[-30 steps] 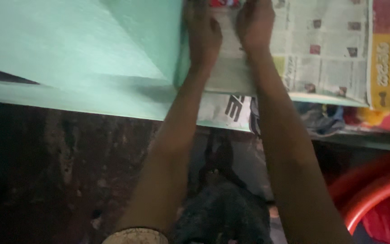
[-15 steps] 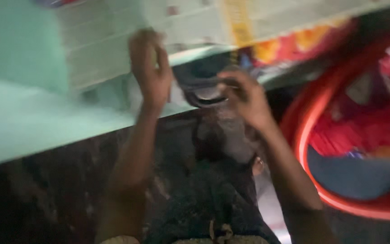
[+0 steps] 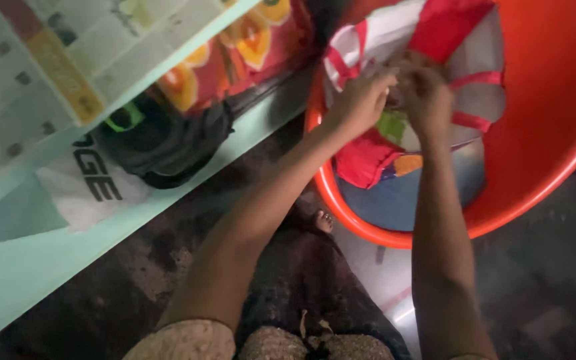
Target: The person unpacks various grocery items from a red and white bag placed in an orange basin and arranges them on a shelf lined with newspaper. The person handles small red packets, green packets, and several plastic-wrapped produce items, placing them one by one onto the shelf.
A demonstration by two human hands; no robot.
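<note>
Both my arms reach into a big red plastic tub (image 3: 541, 153) on the floor at the upper right. My left hand (image 3: 361, 100) and my right hand (image 3: 428, 97) are side by side over a pile of red and white clothes (image 3: 448, 40) inside it. The fingers of both hands are curled into a bunched piece of cloth (image 3: 395, 93) between them. Under the hands lie a red garment (image 3: 361, 163) and a blue-grey one (image 3: 395, 200). The exact cloth each hand holds is partly hidden by the fingers.
A pale green shelf unit (image 3: 28, 273) lined with newspaper (image 3: 41, 73) runs along the left. On its lower shelf lie a black bag (image 3: 161, 150), a white printed bag (image 3: 91, 187) and a bright flowered cloth (image 3: 228, 60). Dark stone floor (image 3: 541, 293) spreads below; my foot (image 3: 321, 220) shows beside the tub.
My hands left the newspaper on the green shelf and swung right and down into the red tub. The view turned with them, and the fingers closed on cloth.
</note>
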